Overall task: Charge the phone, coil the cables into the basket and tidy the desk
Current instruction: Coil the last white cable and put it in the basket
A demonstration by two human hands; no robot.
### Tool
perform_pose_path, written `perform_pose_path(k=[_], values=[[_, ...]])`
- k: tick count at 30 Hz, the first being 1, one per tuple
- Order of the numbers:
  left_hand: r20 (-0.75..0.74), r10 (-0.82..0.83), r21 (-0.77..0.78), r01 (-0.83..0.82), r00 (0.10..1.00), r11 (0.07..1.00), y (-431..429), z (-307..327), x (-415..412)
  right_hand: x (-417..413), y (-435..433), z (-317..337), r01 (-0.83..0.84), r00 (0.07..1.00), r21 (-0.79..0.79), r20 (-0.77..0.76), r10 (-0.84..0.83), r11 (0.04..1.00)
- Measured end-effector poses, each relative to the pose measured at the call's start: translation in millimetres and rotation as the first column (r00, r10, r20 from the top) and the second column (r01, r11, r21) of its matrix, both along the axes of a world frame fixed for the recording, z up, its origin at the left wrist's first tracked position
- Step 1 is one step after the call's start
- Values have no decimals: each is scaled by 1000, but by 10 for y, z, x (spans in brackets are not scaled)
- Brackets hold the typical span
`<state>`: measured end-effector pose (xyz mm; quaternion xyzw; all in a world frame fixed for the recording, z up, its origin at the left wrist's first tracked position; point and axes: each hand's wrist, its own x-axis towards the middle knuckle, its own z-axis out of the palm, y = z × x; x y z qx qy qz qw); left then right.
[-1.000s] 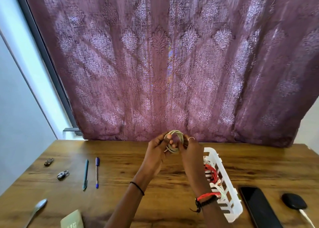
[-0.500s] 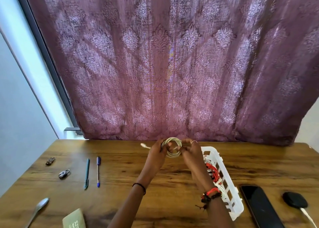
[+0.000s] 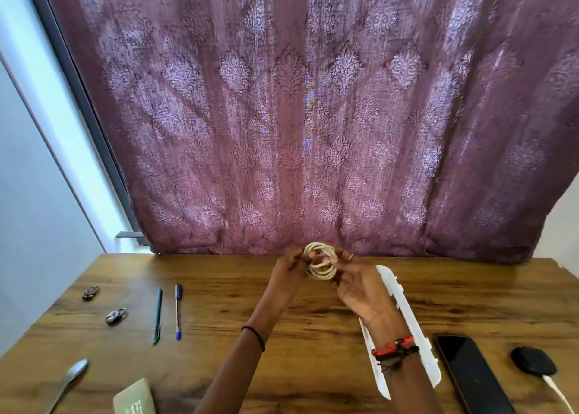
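Cable coil (image 3: 320,260), pale, is held above the far middle of the wooden desk (image 3: 219,313), pinched between the left hand (image 3: 289,266) and right hand (image 3: 357,285), both curled onto its loops. Its loose end, apparently being tucked in, could slip and let the loops spring apart before they reach the white basket (image 3: 404,300) just right. Phone (image 3: 470,373) and black charger (image 3: 532,363) lie near right, a teal pen (image 3: 157,315) and spoon (image 3: 70,374) left; a purple curtain (image 3: 282,115) hangs behind.

- A single camera on the person's head looks forward and down across the desk (image 3: 219,291) toward the curtain (image 3: 282,115).
- It sits close above the desk's near edge, wide-angled.
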<state>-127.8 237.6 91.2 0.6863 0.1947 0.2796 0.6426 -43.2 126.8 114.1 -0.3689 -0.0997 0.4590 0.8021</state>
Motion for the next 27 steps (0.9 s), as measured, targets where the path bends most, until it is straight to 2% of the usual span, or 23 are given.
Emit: perform_pose_path(k=[2, 3, 5, 7, 10, 14, 17, 21, 27], values=[[8, -36, -19, 36, 999, 999, -47, 10, 5, 30, -12, -22, 19, 989, 33, -146, -14, 999], [16, -28, -41, 28, 999, 999, -65, 19, 8, 38, -8, -21, 26, 993, -11, -119, -27, 1000], [23, 49, -47, -48, 999, 998, -56, 22, 8, 32, 36, -23, 91, 992, -160, 102, -75, 983], [23, 134, 27, -134, 991, 991, -17, 14, 1, 11, 82, -33, 236, 931, -267, 337, -139, 934], [43, 240, 137, -243, 970, 960, 41, 20, 1, -29, 88, -45, 386, 831, -318, 527, -177, 866], [74, 249, 241, -259, 966, 935, 37, 63, 16, -118, 98, -37, 346, 819, -336, 565, -106, 876], [89, 230, 261, -245, 969, 934, 35, 55, 9, -134, 91, 3, 311, 852, -272, 505, -140, 910], [123, 227, 144, -243, 966, 959, 32, 43, -26, -122, 87, 38, 282, 889, -263, 432, -149, 923], [69, 209, 25, -211, 975, 977, 83, 29, -51, -52, 48, 0, 280, 849, -312, 521, -82, 908]])
